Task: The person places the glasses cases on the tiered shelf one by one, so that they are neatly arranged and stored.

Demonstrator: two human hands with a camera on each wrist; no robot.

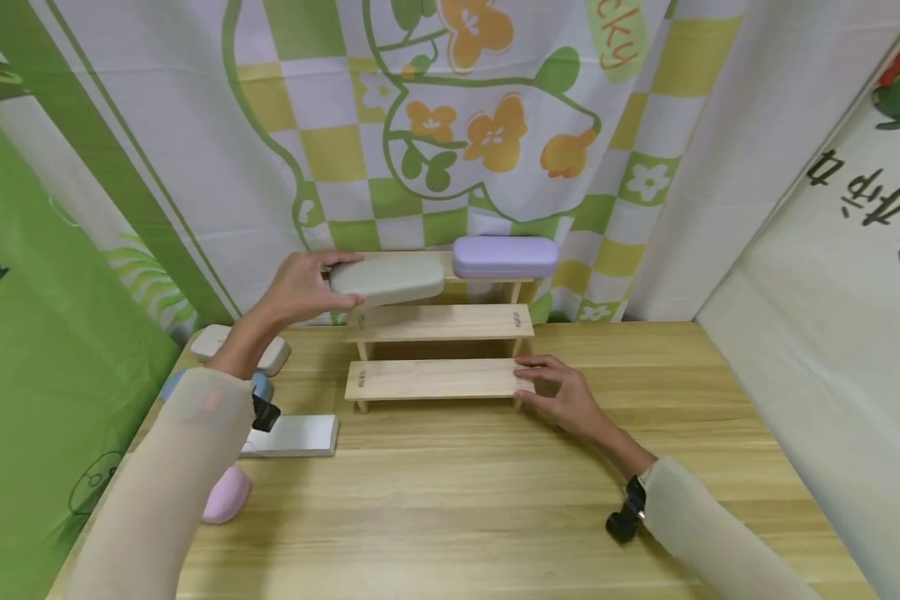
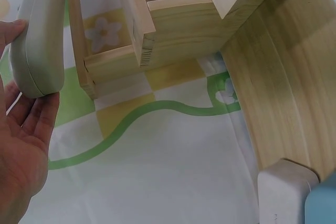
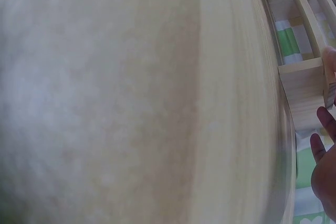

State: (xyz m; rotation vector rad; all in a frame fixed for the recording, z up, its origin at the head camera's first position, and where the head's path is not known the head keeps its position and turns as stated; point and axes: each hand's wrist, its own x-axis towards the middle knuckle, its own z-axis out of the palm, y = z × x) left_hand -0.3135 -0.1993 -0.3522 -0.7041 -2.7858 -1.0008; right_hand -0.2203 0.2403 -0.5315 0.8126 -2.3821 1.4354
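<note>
My left hand [image 1: 300,287] grips the left end of a grey-green glasses case [image 1: 390,280], thumb on one side and fingers on the other. The case is slightly tilted at the left part of the top step of a three-step wooden display stand [image 1: 435,379]; whether it touches the board cannot be told. In the left wrist view the same case [image 2: 39,40] appears beside the stand's end. A lilac glasses case [image 1: 506,257] lies on the right of that top step. My right hand [image 1: 566,404] pinches the right end of the lowest step between thumb and fingers.
At the table's left lie a white case [image 1: 273,357], a blue case [image 1: 262,386] partly behind my sleeve, a flat white box [image 1: 300,435] and a pink case [image 1: 227,495]. A patterned curtain [image 1: 330,150] hangs right behind the stand. A white panel [image 1: 832,275] borders the right side.
</note>
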